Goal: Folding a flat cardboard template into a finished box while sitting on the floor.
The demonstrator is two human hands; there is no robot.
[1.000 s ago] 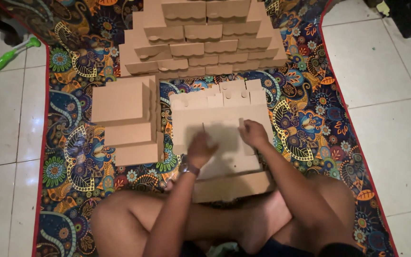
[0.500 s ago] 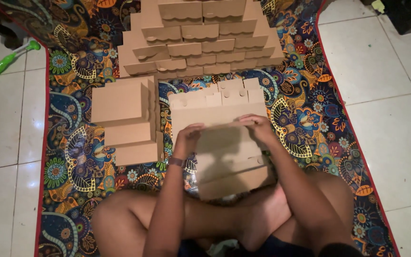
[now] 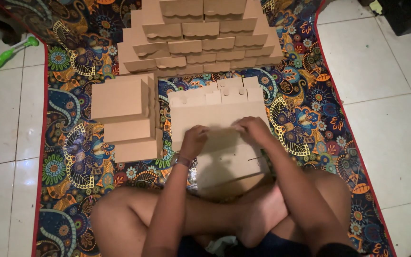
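A green plastic tool (image 3: 3,56) is lying on the white tiled floor (image 3: 5,123), beyond the left edge of the patterned mat (image 3: 67,157). On the left half of the mat, a stack of folded cardboard boxes (image 3: 127,119) is sitting in 3 stepped layers, the largest at the far end. Along the far edge of the mat, a pile of finished cardboard boxes (image 3: 200,35) is rising in overlapping rows.

At the centre of the mat, directly in front of the person's crossed legs (image 3: 134,219), a flat cardboard sheet (image 3: 215,112) with tabs along its far edge is lying unfolded; its near part is resting against the legs. The left hand (image 3: 193,140), with a bracelet (image 3: 183,162) at the wrist, is pressing down on the middle of this sheet, its fingers curled narrow against the card. Just to its right, the right hand (image 3: 250,129) is also bearing on the sheet, fingers bent and close together, touching the card along a fold line. The 2 hands are lying near each other without touching. Whether either hand is pinching an edge cannot be told.

Beyond the right edge of the mat, more white floor is showing.
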